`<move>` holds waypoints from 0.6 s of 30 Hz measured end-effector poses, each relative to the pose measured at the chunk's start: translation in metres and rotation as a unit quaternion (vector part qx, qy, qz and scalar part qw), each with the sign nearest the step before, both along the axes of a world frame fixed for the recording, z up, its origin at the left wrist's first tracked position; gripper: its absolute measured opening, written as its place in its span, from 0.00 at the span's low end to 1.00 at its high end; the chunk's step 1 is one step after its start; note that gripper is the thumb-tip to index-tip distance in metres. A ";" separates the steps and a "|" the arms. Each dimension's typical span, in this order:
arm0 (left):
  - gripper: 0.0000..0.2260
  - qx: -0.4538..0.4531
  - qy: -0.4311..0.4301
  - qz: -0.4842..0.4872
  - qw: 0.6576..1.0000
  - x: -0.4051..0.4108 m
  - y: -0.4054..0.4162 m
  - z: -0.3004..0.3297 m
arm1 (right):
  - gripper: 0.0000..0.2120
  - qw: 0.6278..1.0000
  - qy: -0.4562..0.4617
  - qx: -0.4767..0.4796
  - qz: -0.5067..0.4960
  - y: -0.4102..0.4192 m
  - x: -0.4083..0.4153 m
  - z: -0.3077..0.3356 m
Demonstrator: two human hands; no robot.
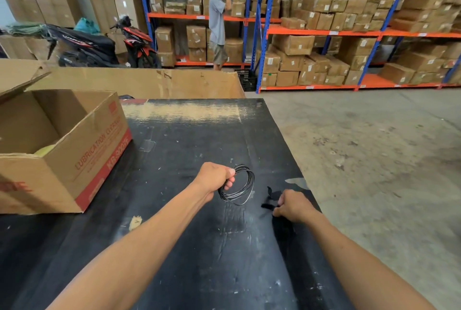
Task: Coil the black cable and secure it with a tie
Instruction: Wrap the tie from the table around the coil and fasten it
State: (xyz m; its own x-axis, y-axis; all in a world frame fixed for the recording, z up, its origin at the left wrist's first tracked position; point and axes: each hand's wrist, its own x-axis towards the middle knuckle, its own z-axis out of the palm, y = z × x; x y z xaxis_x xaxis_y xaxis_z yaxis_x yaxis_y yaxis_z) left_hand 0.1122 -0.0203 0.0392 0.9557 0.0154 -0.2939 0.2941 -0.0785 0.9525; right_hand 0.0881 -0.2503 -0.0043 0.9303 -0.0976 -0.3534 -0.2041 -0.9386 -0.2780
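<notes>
Fingers of the left hand point(216, 177) grip the coiled black cable point(238, 185) above the black table point(189, 140); the right hand point(293, 206) pinches a black tie point(268, 206) beside it. Left of the cable, an open cardboard box point(82, 150) holds something yellow point(45, 151).

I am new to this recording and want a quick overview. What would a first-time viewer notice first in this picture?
In the centre, the left hand holds up a coiled black cable above the black table. Just to its right, the right hand pinches a black tie near the table's edge. An open cardboard box with red lettering stands at the left.
</notes>
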 end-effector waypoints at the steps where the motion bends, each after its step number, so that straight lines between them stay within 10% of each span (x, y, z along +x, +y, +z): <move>1: 0.05 -0.003 0.002 0.001 1.000 0.000 0.002 -0.002 | 0.10 1.000 0.015 0.011 0.003 0.001 0.000 0.002; 7: 0.07 -0.019 0.003 0.020 1.000 -0.002 0.009 -0.006 | 0.06 0.984 -0.032 0.172 0.008 0.011 -0.003 0.011; 12: 0.06 -0.032 -0.013 0.066 0.997 -0.002 0.012 0.004 | 0.04 0.900 -0.171 0.395 -0.076 0.033 0.000 0.051; 18: 0.08 -0.042 -0.063 0.090 0.993 -0.003 0.003 0.018 | 0.06 0.884 -0.267 0.372 -0.089 0.061 -0.004 0.078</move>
State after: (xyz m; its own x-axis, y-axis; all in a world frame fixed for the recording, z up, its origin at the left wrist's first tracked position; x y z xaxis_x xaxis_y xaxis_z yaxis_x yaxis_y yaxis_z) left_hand 0.1090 -0.0171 0.0572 0.9690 0.1700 -0.1791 0.1737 0.0462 0.9837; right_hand 0.0837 -0.1896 0.0737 0.9772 -0.1852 0.1041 0.0169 -0.4206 -0.9071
